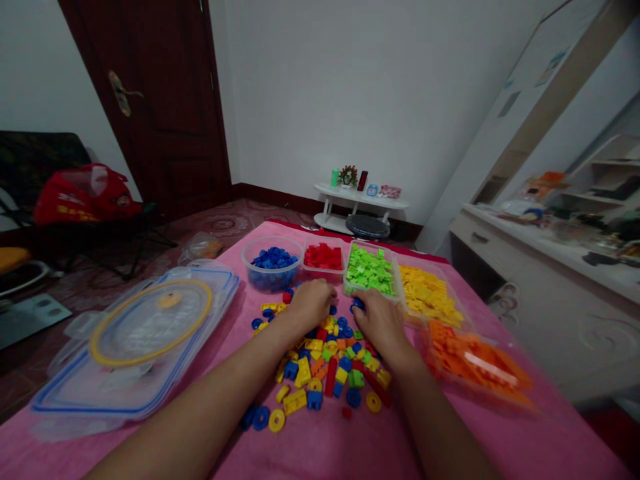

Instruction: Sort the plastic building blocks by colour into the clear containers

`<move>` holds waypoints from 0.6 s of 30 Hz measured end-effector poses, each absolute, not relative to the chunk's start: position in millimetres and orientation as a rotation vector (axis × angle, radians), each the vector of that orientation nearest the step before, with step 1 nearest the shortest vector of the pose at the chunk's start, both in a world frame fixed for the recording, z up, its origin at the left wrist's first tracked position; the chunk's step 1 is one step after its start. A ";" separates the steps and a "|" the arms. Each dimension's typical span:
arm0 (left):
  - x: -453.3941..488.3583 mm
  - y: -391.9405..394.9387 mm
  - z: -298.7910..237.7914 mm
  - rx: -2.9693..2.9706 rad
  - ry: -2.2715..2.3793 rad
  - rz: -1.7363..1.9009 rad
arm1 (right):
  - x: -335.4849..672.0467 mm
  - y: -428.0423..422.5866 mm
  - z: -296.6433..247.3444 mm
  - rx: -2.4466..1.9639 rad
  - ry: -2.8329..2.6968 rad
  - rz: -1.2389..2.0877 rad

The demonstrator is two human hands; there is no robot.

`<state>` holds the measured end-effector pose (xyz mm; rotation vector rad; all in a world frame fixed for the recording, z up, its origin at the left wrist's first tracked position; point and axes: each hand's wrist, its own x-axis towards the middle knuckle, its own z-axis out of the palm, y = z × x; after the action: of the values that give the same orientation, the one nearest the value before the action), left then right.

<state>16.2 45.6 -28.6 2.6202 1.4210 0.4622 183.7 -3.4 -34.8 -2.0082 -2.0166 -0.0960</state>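
A loose heap of mixed toy building blocks [316,345] in yellow, blue, red, green and orange lies on the pink cloth, with small wheels among them. My left hand [313,303] is over the far side of the heap, its fingers curled and closed; whatever they may hold is hidden. To its right, my right hand [380,321] pinches a small blue toy piece [357,304] beside the green blocks' tub. Beyond the hands stand a round tub of blue blocks [273,259], a tub of red blocks [323,256] and a tub of green blocks [371,268].
Farther right are a tub of yellow blocks [430,295] and a tub of orange blocks [477,360]. Stacked clear lids [145,340] lie at the table's left. A white cabinet [540,287] stands to the right, and a low white stand [360,195] sits against the wall.
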 end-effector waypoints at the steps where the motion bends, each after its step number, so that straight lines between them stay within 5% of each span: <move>1: 19.8 44.5 -27.7 2.626 1.429 0.416 | 181.8 -2.3 -37.8 -1.996 -2.032 -0.087; 11: 29.8 38.8 -20.8 2.554 1.514 0.216 | 179.6 0.0 -48.5 -2.153 -2.044 -0.039; 18: 19.1 48.1 -28.5 1.862 1.136 0.705 | 194.4 -6.8 -2.4 -2.048 -1.929 -0.015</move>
<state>19.1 48.1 -28.5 1.8618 1.1364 0.7046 194.4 -6.8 -2.4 -2.0482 -1.9291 -0.0150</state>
